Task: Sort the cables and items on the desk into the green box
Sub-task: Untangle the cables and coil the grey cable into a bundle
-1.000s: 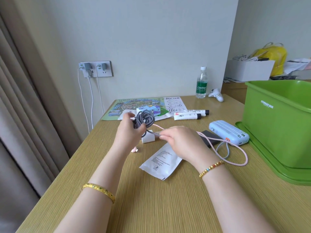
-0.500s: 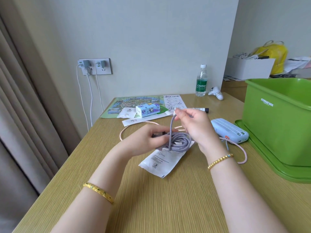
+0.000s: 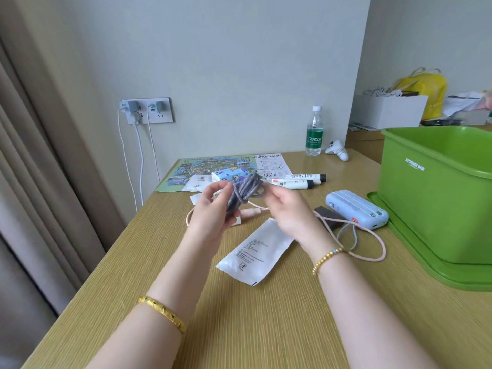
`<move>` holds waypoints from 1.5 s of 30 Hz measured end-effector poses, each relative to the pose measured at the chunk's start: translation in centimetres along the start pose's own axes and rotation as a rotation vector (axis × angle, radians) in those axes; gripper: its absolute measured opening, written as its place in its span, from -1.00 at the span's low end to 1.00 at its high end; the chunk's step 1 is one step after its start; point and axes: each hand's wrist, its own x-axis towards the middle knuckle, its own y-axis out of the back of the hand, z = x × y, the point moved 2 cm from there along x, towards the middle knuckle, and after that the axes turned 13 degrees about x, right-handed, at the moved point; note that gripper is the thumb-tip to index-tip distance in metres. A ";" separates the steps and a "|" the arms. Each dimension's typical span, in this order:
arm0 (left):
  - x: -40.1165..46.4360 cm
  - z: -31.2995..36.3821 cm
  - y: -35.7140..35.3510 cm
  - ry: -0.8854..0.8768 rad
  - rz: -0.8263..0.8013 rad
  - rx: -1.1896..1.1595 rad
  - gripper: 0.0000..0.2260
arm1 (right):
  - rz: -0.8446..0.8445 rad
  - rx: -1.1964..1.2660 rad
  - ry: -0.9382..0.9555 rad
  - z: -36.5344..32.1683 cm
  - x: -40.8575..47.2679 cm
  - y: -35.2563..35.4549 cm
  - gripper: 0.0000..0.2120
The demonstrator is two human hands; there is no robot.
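A coiled grey braided cable (image 3: 244, 194) is held up above the desk between both hands. My left hand (image 3: 213, 217) grips the lower part of the bundle; my right hand (image 3: 288, 214) pinches its right side. A pink cable (image 3: 370, 258) loops loosely on the desk under and to the right of my hands. A white flat packet (image 3: 255, 253) lies below my hands. A light-blue power bank (image 3: 356, 209) sits beside a dark small block (image 3: 326, 213). The green box (image 3: 436, 198) stands open at the right on its green lid (image 3: 426, 265).
Two white tubes (image 3: 298, 181), a small printed tissue pack (image 3: 229, 174), a map sheet (image 3: 191, 169) and papers lie at the back. A water bottle (image 3: 314, 133) and white controller (image 3: 338, 150) stand near the wall. Chargers hang from the wall socket (image 3: 146, 110).
Both hands have lifted the grey cable bundle off the desk. My right hand has dropped from holding the cable end up and now grips the coil's side.
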 end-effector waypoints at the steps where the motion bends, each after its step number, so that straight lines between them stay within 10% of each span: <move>1: 0.1 -0.3 0.0 0.027 0.014 0.008 -0.91 | -0.020 -0.077 0.023 -0.1 -0.1 -0.4 -0.63; 10: 0.2 -0.6 0.2 0.317 -0.159 -0.079 -0.82 | -0.067 -0.538 0.222 -0.7 -0.8 -0.3 -0.47; 20: 0.1 -0.1 0.1 0.312 -0.176 0.160 -0.84 | -0.056 -0.502 0.217 -1.2 -0.9 0.2 -0.58; 28: -0.5 0.7 0.0 -0.514 0.039 1.142 -0.74 | 0.053 -0.482 0.106 0.0 -0.5 0.8 -0.66; 32: -0.6 -0.6 -0.5 -0.510 -0.062 1.264 -0.75 | -0.018 -0.478 0.097 0.1 -0.4 0.4 -0.69; 45: 2.2 -1.3 2.3 -0.111 0.296 0.558 -0.73 | -0.184 0.074 0.109 -2.4 -1.8 -2.3 -0.82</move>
